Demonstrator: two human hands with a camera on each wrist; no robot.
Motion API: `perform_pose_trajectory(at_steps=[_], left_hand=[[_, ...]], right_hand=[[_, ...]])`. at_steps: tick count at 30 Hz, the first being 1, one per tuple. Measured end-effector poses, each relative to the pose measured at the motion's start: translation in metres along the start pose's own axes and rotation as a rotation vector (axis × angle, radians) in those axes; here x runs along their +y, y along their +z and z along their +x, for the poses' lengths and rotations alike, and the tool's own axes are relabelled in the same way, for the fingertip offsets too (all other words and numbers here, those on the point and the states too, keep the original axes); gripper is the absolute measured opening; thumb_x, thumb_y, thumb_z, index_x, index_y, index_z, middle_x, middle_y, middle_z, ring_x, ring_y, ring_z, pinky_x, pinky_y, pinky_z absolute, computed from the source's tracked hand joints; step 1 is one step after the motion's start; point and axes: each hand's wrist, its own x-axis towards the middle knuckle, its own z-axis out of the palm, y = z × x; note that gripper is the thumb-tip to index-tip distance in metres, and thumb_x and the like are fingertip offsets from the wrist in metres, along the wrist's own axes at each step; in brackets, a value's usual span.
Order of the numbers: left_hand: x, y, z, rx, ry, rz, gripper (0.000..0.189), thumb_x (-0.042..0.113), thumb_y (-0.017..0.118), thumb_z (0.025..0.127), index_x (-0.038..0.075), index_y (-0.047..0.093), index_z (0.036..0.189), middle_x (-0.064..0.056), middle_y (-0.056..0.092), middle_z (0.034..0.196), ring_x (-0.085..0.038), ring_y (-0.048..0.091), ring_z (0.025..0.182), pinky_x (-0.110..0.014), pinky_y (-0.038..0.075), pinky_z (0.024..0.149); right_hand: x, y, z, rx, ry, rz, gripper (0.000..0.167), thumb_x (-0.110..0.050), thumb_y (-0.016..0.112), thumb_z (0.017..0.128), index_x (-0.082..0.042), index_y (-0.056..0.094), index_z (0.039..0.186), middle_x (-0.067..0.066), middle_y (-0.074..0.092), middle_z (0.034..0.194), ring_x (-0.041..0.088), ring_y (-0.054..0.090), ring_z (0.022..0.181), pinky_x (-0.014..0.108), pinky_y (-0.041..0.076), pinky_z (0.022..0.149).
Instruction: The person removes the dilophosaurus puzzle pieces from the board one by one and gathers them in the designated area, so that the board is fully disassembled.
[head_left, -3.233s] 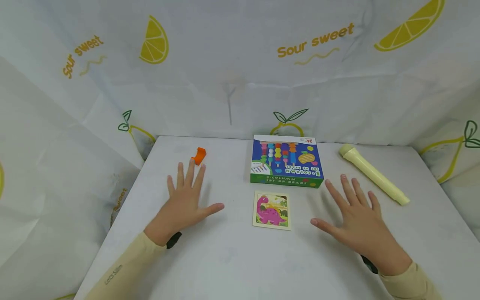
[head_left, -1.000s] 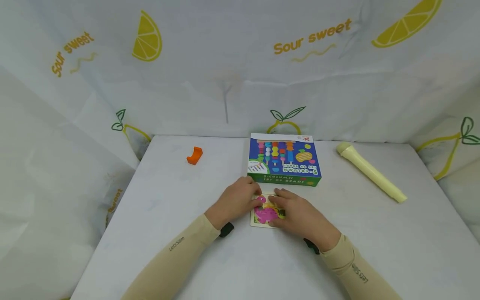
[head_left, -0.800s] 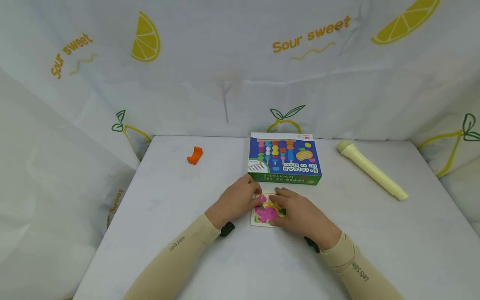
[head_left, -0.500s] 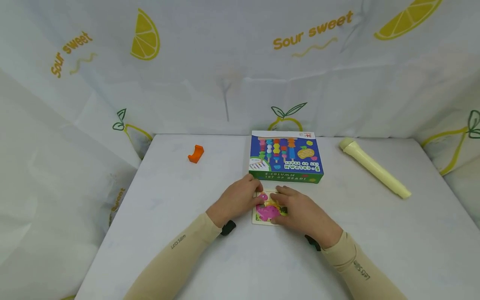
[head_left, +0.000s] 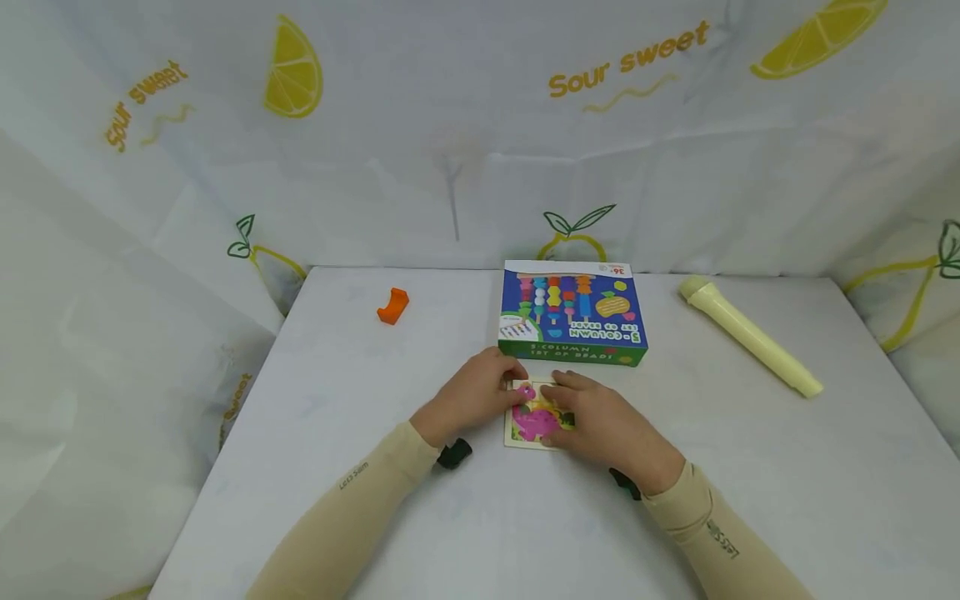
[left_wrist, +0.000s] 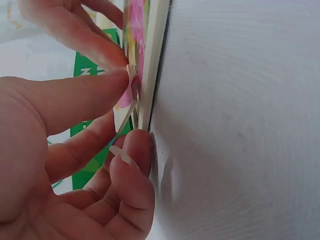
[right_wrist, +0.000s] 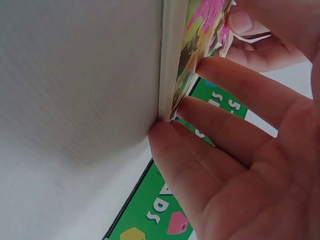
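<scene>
A jigsaw puzzle (head_left: 536, 425) with a pink dinosaur picture and a pale frame lies flat at mid-table. At its upper left corner my left hand (head_left: 477, 392) pinches a puzzle piece (left_wrist: 123, 112), which tilts up from the board in the left wrist view. The other fingers of that hand curl beside the frame's edge. My right hand (head_left: 600, 421) rests over the right side of the puzzle. In the right wrist view its fingers (right_wrist: 235, 90) are nearly straight, with tips on the picture and at the frame edge. Both hands cover parts of the puzzle.
Just behind the puzzle lies a blue and green bead-set box (head_left: 572, 312). An orange curved block (head_left: 393, 306) is at the back left. On the right lies a pale yellow microphone-shaped stick (head_left: 750, 335). A white printed curtain (head_left: 420, 200) hangs behind the table.
Both hands, earlier spread wide apart over the table, have come inward to the puzzle. Over the last second they have hardly shifted, and the puzzle stays in place.
</scene>
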Motion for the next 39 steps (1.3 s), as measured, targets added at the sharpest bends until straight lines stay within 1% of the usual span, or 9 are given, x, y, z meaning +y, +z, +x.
perform_pose_trajectory(at_steps=[6,11,15,18,23,25,28,32,39], left_hand=[[-0.006,-0.006,0.0,-0.012,-0.035,-0.166,0.015,0.033,0.075,0.104,0.023,0.078,0.115,0.008,0.07,0.102,-0.014,0.063,0.098,-0.029,0.056,0.088],[-0.015,-0.021,-0.001,-0.033,-0.029,-0.323,0.011,0.033,0.076,0.103,0.026,0.08,0.11,0.006,0.075,0.095,-0.016,0.07,0.09,-0.03,0.059,0.082],[-0.034,-0.041,-0.008,-0.034,-0.015,-0.435,0.012,0.032,0.077,0.102,0.024,0.081,0.11,-0.001,0.078,0.091,-0.02,0.073,0.084,-0.032,0.062,0.08],[-0.056,-0.058,-0.021,-0.005,-0.059,-0.47,0.015,0.033,0.079,0.1,0.022,0.081,0.111,-0.003,0.079,0.092,-0.022,0.074,0.086,-0.033,0.063,0.083],[-0.097,-0.082,-0.049,0.085,-0.178,-0.466,0.019,0.034,0.078,0.1,0.022,0.081,0.114,-0.005,0.08,0.1,-0.023,0.073,0.092,-0.033,0.059,0.084],[-0.113,-0.087,-0.059,0.127,-0.223,-0.436,0.019,0.034,0.078,0.101,0.021,0.081,0.115,-0.005,0.079,0.1,-0.023,0.07,0.092,-0.033,0.055,0.082],[-0.13,-0.093,-0.071,0.149,-0.291,-0.414,0.023,0.038,0.078,0.1,0.021,0.08,0.116,-0.005,0.078,0.099,-0.022,0.067,0.094,-0.032,0.052,0.081],[-0.143,-0.098,-0.077,0.149,-0.323,-0.398,0.03,0.044,0.077,0.1,0.022,0.079,0.119,-0.005,0.077,0.1,-0.023,0.066,0.096,-0.031,0.05,0.082],[-0.155,-0.111,-0.08,0.167,-0.348,-0.362,0.029,0.039,0.075,0.102,0.018,0.079,0.121,-0.005,0.076,0.098,-0.022,0.065,0.092,-0.029,0.052,0.078]], right_hand=[[-0.001,-0.001,0.001,-0.011,0.006,0.011,0.068,-0.038,0.091,0.088,-0.014,0.068,0.147,0.017,0.057,0.161,0.041,0.054,0.15,0.055,0.054,0.112],[-0.003,-0.003,0.002,-0.01,0.009,0.002,0.069,-0.04,0.09,0.089,-0.013,0.067,0.148,0.017,0.056,0.161,0.041,0.053,0.15,0.056,0.053,0.113],[-0.005,-0.005,0.001,-0.027,0.035,0.012,0.069,-0.041,0.089,0.09,-0.015,0.066,0.15,0.016,0.054,0.163,0.042,0.051,0.152,0.058,0.051,0.115],[-0.005,-0.004,0.0,-0.048,0.052,0.027,0.068,-0.04,0.088,0.091,-0.016,0.065,0.15,0.015,0.052,0.165,0.042,0.049,0.153,0.059,0.049,0.117],[-0.006,-0.003,0.0,-0.044,0.054,0.031,0.067,-0.039,0.088,0.091,-0.015,0.066,0.149,0.015,0.052,0.165,0.041,0.049,0.153,0.058,0.049,0.118],[-0.007,-0.002,0.0,-0.047,0.049,0.035,0.068,-0.04,0.089,0.09,-0.015,0.066,0.15,0.015,0.052,0.165,0.041,0.049,0.153,0.058,0.049,0.118],[-0.007,-0.001,-0.002,-0.055,0.045,0.031,0.069,-0.041,0.089,0.09,-0.015,0.066,0.15,0.015,0.052,0.165,0.041,0.049,0.153,0.058,0.048,0.118],[-0.004,-0.001,-0.004,-0.045,0.051,0.012,0.069,-0.041,0.089,0.089,-0.015,0.067,0.149,0.014,0.053,0.164,0.041,0.05,0.152,0.059,0.049,0.117],[-0.002,-0.001,0.001,-0.027,0.042,0.03,0.071,-0.041,0.09,0.088,-0.014,0.066,0.149,0.014,0.052,0.165,0.041,0.05,0.153,0.059,0.048,0.118]])
